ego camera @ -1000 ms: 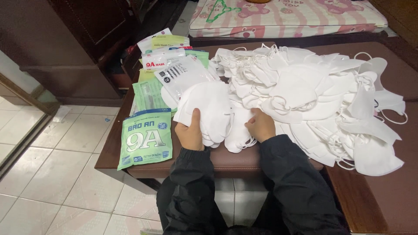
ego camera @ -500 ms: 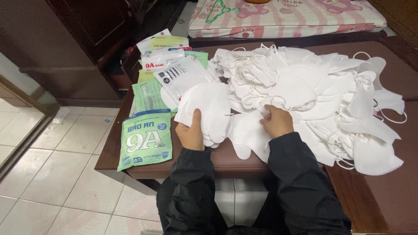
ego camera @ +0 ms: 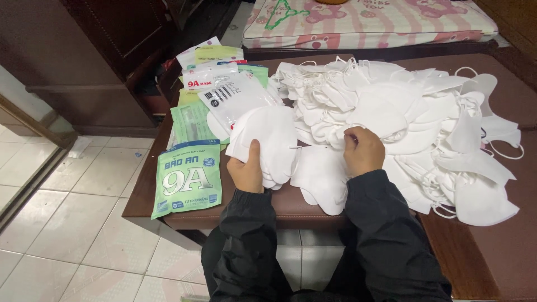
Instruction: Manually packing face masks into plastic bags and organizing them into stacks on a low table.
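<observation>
- We look down on a dark brown surface (ego camera: pixel 313 204) covered with white face masks, with two arms in black sleeves reaching in from the bottom edge.
- Our left hand (ego camera: pixel 247 170) is clamped on a small stack of white masks (ego camera: pixel 263 140), thumb pressed on top, holding the stack at the front of the surface just left of centre.
- Our right hand (ego camera: pixel 362 151) is curled, its fingertips pinching at the near edge of a large loose pile of white masks (ego camera: pixel 403 112) that spreads across the right half of the surface; we cannot tell whether it grips a mask or an ear loop.
- Between the two hands, a single flat white mask (ego camera: pixel 319 179) lies on the surface, reaching its front edge.
- Left of the stack, a green printed mask packet (ego camera: pixel 187 179) lies flat at the front left corner.
- Behind it lie more packets (ego camera: pixel 224 84), some green, some clear and white, overlapping one another.
- Beyond the surface, a padded mat with a pink bear pattern (ego camera: pixel 369 19) carries a green clothes hanger (ego camera: pixel 282 12).
- To the left is a pale tiled floor (ego camera: pixel 72 223) and dark wooden furniture (ego camera: pixel 100 61).
</observation>
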